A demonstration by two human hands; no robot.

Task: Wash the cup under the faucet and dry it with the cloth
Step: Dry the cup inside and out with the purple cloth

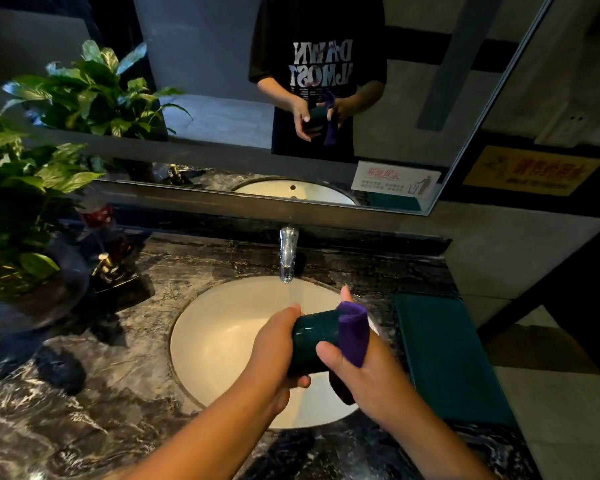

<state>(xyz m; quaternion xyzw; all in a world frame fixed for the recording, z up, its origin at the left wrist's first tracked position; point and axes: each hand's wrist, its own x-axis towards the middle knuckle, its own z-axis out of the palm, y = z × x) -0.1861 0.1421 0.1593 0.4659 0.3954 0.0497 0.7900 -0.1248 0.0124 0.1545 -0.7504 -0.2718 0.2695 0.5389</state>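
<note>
**Dark green cup [312,337] held over basin, purple cloth [354,336] at its rim**

Position of cup: the cup lies on its side in the air above the white basin [222,341]. It is in front of and below the chrome faucet [287,254] and does not touch it. It is gripped from both ends. The glazed wall shows a sheen; whether this is water cannot be confirmed.

Left hand [278,348]: the fingers are curled round the end of the cup nearer the left, and the thumb tip shows beneath the cup. The grip is closed on the cup.

Right hand [361,368]: the thumb presses on the side wall of the cup. The cloth is folded over the cup's right-hand end and hangs down across this hand's fingers, which hold it against the cup. One fingertip stands above the fold. The remaining fingers are hidden behind cloth and cup.

Faucet: whether water is running cannot be determined.

Surroundings: the basin is set into a dark marbled countertop [118,393]. A dark green mat [447,355] lies on the counter to the right of the basin. A leafy plant [32,168] and a brass-topped dispenser [106,266] stand at the left. The mirror [205,64] behind the counter reflects the person's torso and both hands with cup and cloth.
</note>
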